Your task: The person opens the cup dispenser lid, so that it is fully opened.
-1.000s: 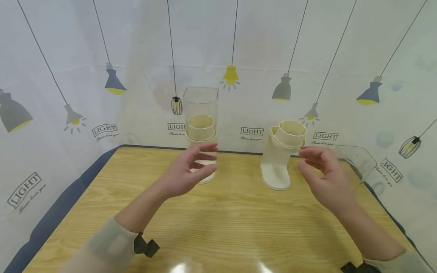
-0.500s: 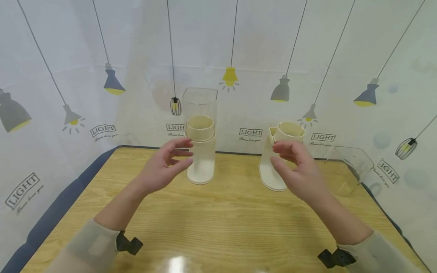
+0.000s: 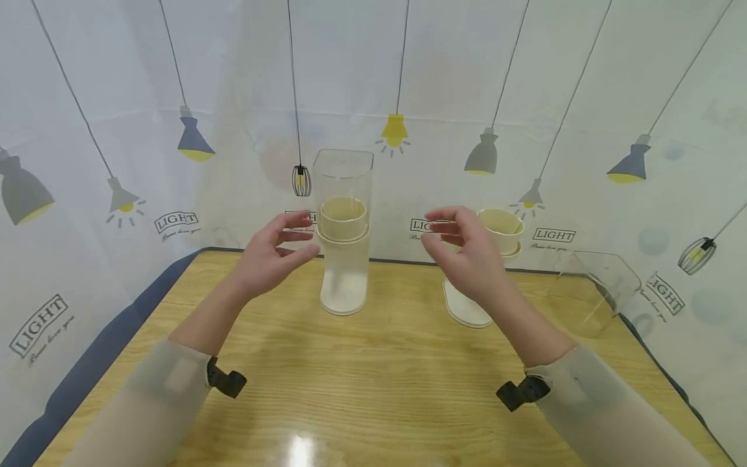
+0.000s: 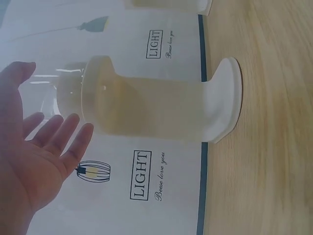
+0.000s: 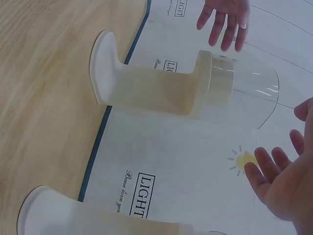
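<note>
A cream-coloured stand [image 3: 345, 275] with a flat rounded foot and a ring-shaped top stands upright at the back of the table. A clear plastic container [image 3: 343, 172] sits on its top, around the ring. Just left of that container's lower part is my left hand [image 3: 262, 259], its fingers spread and holding nothing. My right hand [image 3: 467, 253], also holding nothing, hovers between the two stands with fingers loosely bent. It partly hides a second cream stand [image 3: 465, 310], whose ring top shows behind it. In the right wrist view, both hands flank the first stand's clear container.
A second clear container [image 3: 595, 292] stands on the table's right back corner. The wooden table [image 3: 373, 383] reaches back to a white curtain [image 3: 233, 78] printed with hanging lamps. Each wrist carries a black camera mount [image 3: 227, 379].
My right hand has moved left across the front of the second stand. My left hand has moved left from in front of the first stand to beside it. Both stands stay put.
</note>
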The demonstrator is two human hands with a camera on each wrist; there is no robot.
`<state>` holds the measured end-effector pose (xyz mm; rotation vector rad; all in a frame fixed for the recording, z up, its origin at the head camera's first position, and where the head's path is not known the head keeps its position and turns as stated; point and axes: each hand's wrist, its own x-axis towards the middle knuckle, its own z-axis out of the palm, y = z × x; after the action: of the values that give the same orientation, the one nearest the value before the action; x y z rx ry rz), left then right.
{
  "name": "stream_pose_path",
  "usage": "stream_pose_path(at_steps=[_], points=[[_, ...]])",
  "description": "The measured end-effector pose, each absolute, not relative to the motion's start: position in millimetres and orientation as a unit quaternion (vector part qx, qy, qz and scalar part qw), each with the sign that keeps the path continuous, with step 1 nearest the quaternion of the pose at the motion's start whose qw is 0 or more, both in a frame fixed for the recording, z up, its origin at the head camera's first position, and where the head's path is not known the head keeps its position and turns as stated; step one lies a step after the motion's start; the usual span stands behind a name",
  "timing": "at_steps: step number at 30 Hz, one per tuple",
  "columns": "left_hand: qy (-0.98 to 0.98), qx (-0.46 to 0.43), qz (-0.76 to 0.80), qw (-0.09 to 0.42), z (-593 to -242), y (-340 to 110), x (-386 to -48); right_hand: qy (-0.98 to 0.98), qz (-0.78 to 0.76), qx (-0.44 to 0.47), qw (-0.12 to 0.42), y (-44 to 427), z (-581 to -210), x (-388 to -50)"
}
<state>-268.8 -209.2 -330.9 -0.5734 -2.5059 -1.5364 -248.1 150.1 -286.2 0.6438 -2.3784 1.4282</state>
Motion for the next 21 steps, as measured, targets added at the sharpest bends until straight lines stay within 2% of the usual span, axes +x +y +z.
stream_pose_path(at_steps=[6,21], points=[[-0.838,-0.186,-0.508,0.073,-327.1,-213.4,-295.4,-0.827,0.492,0.232,0.144,129.6,-269.8,-266.9],[-0.803,-0.184,-0.566,0.028,-326.2,-200.3,-350.0,-0.863,0.406,0.263,0.142,80.3,-241.0,-305.0]])
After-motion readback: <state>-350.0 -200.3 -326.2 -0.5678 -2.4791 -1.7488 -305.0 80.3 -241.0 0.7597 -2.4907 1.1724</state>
